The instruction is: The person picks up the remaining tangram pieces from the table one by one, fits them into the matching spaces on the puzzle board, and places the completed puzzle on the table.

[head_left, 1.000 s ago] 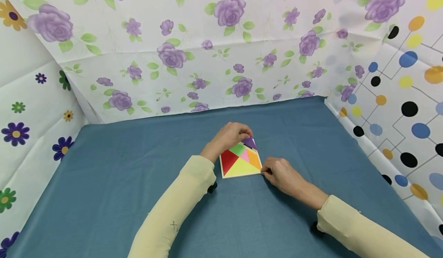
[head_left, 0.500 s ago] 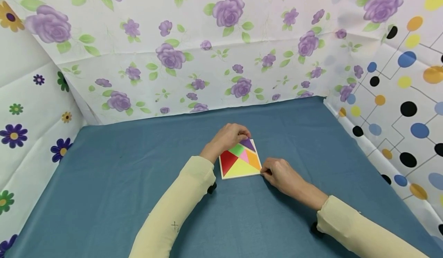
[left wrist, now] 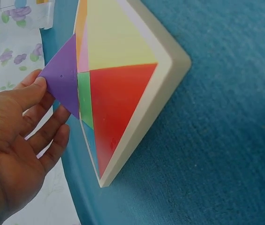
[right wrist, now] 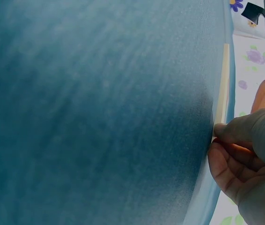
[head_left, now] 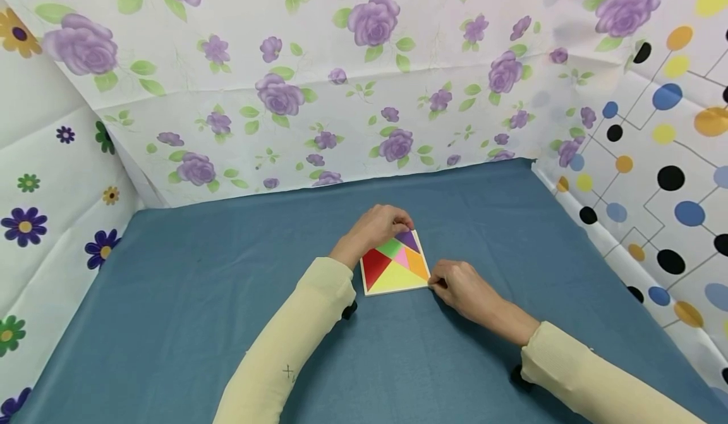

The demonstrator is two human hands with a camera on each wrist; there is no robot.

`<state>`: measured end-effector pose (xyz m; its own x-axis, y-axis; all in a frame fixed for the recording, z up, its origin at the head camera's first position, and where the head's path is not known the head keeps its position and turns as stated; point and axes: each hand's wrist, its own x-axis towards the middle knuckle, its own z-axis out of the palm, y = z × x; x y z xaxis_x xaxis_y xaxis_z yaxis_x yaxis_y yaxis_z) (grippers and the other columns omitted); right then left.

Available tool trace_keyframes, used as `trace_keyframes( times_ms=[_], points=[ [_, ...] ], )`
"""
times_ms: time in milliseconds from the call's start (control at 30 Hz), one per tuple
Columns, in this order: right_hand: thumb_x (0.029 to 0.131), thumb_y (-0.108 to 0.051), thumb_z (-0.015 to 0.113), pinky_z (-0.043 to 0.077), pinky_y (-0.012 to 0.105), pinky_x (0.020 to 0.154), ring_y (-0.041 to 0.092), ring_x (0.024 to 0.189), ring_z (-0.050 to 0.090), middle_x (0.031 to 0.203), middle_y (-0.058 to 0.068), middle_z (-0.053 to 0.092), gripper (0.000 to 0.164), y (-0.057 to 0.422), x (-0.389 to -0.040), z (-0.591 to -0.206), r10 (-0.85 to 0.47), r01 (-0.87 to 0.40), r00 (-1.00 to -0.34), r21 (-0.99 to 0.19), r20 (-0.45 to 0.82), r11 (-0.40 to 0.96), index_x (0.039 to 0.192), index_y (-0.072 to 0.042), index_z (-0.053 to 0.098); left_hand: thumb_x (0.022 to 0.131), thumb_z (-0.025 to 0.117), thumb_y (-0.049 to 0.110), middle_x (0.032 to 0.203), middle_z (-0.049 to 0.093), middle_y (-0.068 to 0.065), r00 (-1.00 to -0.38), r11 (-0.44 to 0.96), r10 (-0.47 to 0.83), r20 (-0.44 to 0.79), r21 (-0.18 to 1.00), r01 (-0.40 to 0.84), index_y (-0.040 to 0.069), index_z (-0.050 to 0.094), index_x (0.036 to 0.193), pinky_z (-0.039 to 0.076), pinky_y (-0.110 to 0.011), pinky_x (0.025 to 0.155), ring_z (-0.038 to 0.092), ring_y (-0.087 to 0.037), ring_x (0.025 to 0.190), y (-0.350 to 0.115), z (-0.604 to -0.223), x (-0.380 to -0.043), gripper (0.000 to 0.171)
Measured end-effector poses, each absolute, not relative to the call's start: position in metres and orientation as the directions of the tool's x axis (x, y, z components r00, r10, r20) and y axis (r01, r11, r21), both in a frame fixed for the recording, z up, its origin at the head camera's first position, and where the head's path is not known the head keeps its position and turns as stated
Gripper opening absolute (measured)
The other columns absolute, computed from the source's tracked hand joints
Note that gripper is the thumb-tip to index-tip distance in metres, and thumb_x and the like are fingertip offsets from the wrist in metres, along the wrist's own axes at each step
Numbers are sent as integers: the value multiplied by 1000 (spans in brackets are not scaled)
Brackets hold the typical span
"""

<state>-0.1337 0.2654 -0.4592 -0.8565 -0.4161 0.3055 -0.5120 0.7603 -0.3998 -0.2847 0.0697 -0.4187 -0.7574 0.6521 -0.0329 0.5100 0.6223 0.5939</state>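
A square wooden tangram board (head_left: 398, 291) lies on the cloth, its pale frame holding red (head_left: 375, 267), yellow (head_left: 398, 277), green (head_left: 390, 247), pink (head_left: 402, 258) and orange (head_left: 418, 263) pieces. At the far corner my left hand (head_left: 375, 227) pinches a purple triangle (left wrist: 63, 77) between thumb and fingers. In the left wrist view this triangle juts past the board's pieces, and a strip of blue piece (left wrist: 89, 135) shows beside the green. My right hand (head_left: 466, 290) pinches the board's near right corner with thumb and index finger; the right wrist view shows only the board's thin edge (right wrist: 224, 84).
Blue cloth (head_left: 227, 285) covers the table around the board. A rose-patterned sheet (head_left: 318, 95) hangs behind it, with a flower-print sheet (head_left: 51, 222) on the left and a dotted sheet (head_left: 654, 158) on the right.
The purple triangle has come down toward the board; the dark gap between it and the other pieces is gone in the head view. Both hands stay almost in place.
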Motion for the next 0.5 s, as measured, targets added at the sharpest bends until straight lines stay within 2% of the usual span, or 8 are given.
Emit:
trace_keyframes(
  times_ms=[500],
  points=[
    [90, 6, 76, 55, 24, 65, 5, 71, 60, 85, 0, 67, 12, 265, -134, -459, -412, -509, -858, -405, 306, 760, 90, -7, 78, 104, 65, 20, 114, 73, 4, -757, 621, 653, -37, 598, 506, 21, 79, 114, 53, -28, 86, 62, -12, 97, 72, -421, -285, 17]
  ],
)
